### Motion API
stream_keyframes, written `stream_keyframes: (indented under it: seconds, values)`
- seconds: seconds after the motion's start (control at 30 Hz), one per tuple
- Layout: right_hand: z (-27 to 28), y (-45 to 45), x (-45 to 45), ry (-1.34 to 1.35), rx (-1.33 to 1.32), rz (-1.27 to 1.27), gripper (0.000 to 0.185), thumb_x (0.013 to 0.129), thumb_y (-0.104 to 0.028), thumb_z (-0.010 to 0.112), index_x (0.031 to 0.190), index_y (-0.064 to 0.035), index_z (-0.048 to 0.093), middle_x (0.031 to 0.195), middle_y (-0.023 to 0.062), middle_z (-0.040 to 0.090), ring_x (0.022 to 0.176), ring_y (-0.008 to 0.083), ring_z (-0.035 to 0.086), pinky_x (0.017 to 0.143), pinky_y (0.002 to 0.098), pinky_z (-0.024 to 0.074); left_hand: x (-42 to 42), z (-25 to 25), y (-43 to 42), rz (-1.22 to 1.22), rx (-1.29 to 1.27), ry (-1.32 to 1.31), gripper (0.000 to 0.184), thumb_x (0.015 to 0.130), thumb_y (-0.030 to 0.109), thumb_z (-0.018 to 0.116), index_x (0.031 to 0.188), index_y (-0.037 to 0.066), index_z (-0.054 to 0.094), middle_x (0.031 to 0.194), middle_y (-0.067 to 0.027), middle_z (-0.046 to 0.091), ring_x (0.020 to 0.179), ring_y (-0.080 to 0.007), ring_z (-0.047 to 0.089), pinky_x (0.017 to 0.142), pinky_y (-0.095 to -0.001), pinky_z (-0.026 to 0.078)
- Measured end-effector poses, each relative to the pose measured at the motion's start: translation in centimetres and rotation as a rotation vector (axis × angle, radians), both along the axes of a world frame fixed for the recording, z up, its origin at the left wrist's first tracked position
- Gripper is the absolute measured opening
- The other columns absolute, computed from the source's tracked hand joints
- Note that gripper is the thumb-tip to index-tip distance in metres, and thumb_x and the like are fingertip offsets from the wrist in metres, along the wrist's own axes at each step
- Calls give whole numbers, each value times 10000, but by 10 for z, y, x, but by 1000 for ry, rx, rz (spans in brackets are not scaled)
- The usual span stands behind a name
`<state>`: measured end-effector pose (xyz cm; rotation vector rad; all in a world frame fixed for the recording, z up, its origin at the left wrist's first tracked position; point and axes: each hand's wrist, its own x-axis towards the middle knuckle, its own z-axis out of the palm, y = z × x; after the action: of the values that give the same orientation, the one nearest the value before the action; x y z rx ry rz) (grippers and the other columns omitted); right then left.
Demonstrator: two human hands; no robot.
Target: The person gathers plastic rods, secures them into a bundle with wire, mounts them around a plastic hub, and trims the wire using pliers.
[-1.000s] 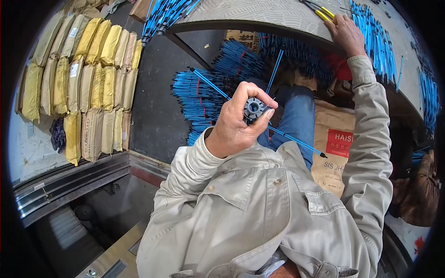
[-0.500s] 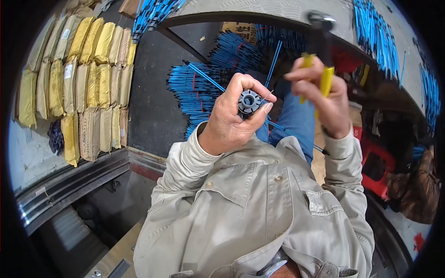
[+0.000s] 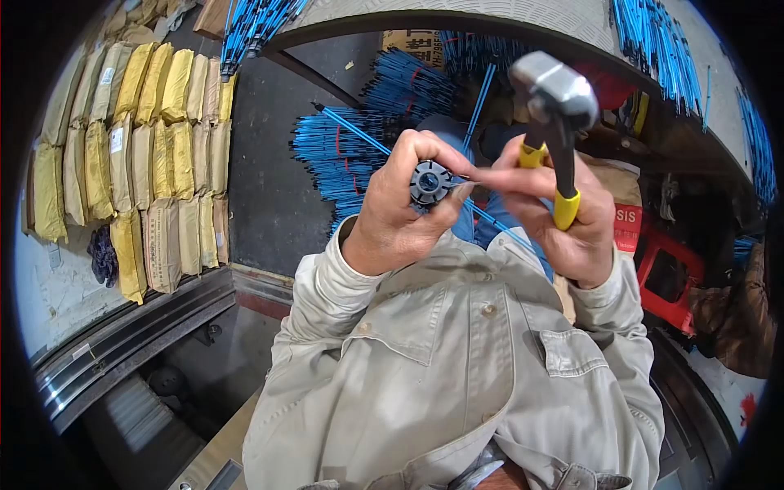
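Note:
My left hand (image 3: pixel 392 216) is closed around a round dark grey slotted hub (image 3: pixel 431 197), its toothed face turned up toward me. Thin blue rods with black tips spread out from around it: one rod (image 3: pixel 355 129) to the upper left, another rod (image 3: pixel 480 106) upward, a third (image 3: pixel 502 225) to the lower right. In my right hand (image 3: pixel 576 224) is a pair of pliers (image 3: pixel 559 147) with yellow grips and a blurred metal head pointing up. Its outstretched fingertips meet the left thumb and forefinger beside the hub, at a thin strand too small to identify.
Paper-wrapped packages (image 3: pixel 167 163) are stacked at left. Bundles of blue rods (image 3: pixel 339 143) lie on the dark floor ahead. Above them runs a metal-edged table (image 3: pixel 457 12) carrying more blue rods (image 3: pixel 657 57). A red plastic object (image 3: pixel 674 282) is at right.
My right hand has moved left, bringing its fingertips to the hub beside my left fingers. The pliers stay in its grip, their head now closer to the camera. My left hand barely shifted.

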<state>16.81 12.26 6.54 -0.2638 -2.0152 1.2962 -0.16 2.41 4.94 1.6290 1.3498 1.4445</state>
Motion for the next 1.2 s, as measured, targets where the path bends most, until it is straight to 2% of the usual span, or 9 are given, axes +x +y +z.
stream_keyframes:
  seconds: [0.1,0.17,0.3,0.47,0.57,0.73,1.0,1.1,1.2]
  values:
    - [4,9,14,-106,262,-145,385,695,38,650,1072,-25,611,1019,114,539,892,215,550,768,313,433,-2,3,-5,7,-47,0,310,758,-76,616,996,15,441,922,-99,555,885,-142,556,795,-273,457]
    - [11,14,25,-587,845,-431,464,720,-16,627,1178,-57,562,1123,88,500,1007,225,527,886,346,399,-1,3,-6,42,-75,-7,327,760,-68,619,1024,13,444,925,-87,551,882,-130,550,788,-260,455]
    - [12,14,30,-682,1178,-511,471,748,-90,617,1214,-99,550,1159,38,482,1089,196,488,988,371,330,5,7,-4,116,-53,-32,360,760,-56,625,1059,14,439,939,-62,534,854,-98,530,758,-234,446]
    - [21,8,24,-654,1210,-508,487,742,-129,634,1221,-120,550,1173,11,470,1096,160,487,1007,370,311,6,3,-4,98,-43,-40,391,753,-47,628,1085,14,429,959,-47,515,823,-79,510,734,-217,436]
    - [27,7,23,-724,1281,-501,395,873,-109,538,1263,-167,516,1210,16,444,1151,162,446,1040,359,273,3,3,-5,91,-51,-9,397,748,-46,623,1085,14,423,971,-50,509,808,-76,504,723,-211,435]
    - [34,11,21,-712,1370,-506,401,837,-113,574,1235,-152,544,1194,13,449,1121,173,459,1019,356,301,2,3,-4,101,-40,14,391,748,-40,622,1080,14,423,965,-50,505,813,-78,505,723,-206,433]
    - [56,11,26,-774,1310,-325,402,734,-87,637,1134,-87,602,1095,61,498,946,220,524,820,355,424,4,2,-4,124,-50,13,382,748,-33,625,1074,17,433,966,-52,513,815,-82,509,732,-212,434]
    - [64,13,29,-748,1326,-209,352,711,-65,645,1057,-22,602,1050,107,509,890,248,539,734,361,443,6,5,-3,140,-44,-7,455,672,-102,625,1071,16,439,893,-89,534,802,-163,578,715,-265,473]
    - [69,7,30,-802,1265,-183,316,698,-29,639,1007,13,588,1043,131,508,878,265,540,714,365,449,7,6,-1,174,-6,81,432,672,-99,643,1040,19,448,884,-97,542,784,-175,592,694,-267,479]
